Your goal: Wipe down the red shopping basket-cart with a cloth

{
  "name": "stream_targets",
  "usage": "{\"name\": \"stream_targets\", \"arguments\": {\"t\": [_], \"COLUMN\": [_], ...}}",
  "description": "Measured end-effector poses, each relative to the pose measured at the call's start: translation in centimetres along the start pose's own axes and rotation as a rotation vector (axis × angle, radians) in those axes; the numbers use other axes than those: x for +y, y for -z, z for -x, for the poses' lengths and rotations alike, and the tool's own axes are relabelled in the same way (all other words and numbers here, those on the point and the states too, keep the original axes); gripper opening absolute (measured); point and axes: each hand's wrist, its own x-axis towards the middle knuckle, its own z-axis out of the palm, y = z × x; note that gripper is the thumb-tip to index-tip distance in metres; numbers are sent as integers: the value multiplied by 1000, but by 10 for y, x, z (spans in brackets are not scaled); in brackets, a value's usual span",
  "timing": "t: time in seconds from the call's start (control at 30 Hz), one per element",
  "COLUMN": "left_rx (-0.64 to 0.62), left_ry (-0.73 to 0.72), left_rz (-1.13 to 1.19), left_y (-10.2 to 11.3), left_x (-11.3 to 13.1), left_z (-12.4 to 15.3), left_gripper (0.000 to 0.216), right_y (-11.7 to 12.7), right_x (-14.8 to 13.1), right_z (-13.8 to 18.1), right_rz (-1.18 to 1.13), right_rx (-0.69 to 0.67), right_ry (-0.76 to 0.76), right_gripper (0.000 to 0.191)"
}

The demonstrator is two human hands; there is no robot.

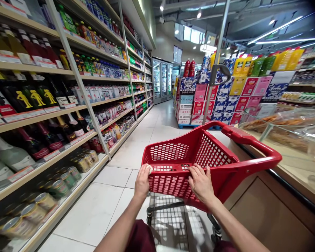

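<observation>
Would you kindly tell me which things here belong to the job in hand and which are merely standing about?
In hand: red basket trolley; left hand on its near rim, closed on a white wad; right hand resting on the same rim.
Standing about: bottle shelves, cans, stacked cartons, glass counter, fridges.

Cart (173, 182) in the aisle. On the cart's near rim: left hand (142, 181) curled over the left corner, right hand (201, 183) lying flat near the middle. Left of the cart, well apart: shelves (42, 115) along the aisle, bottles (31, 49) on the upper boards, cans (55, 189) on the lowest. Just right of the cart: counter (291, 164), trays (278, 122) on top. Ahead of the cart, to the right: stacked boxes (215, 101), pole (216, 59) before them. Far ahead of the cart: fridges (161, 79) at the aisle's end.
</observation>
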Motion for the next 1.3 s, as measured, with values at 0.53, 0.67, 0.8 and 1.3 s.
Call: {"name": "stream_targets", "arguments": {"t": [0.53,0.67,0.8,1.3], "left_rx": [-156,-113,-155,-162], "left_ry": [-26,-64,-174,-528], "left_rz": [96,41,32,306], "left_y": [8,-1,-5,-33], "left_x": [23,52,93,129], "left_z": [-2,5,5,-1], "left_gripper": [33,37,41,34], "right_y": [-15,-12,-18,-36], "right_x": [29,28,1,28], "right_z": [-4,-13,-9,41], "right_rz": [-52,-12,-69,-219], "right_rx": [-17,-100,-181,-34], "right_ry": [100,55,28,-323], "right_gripper": [34,38,39,46]}}
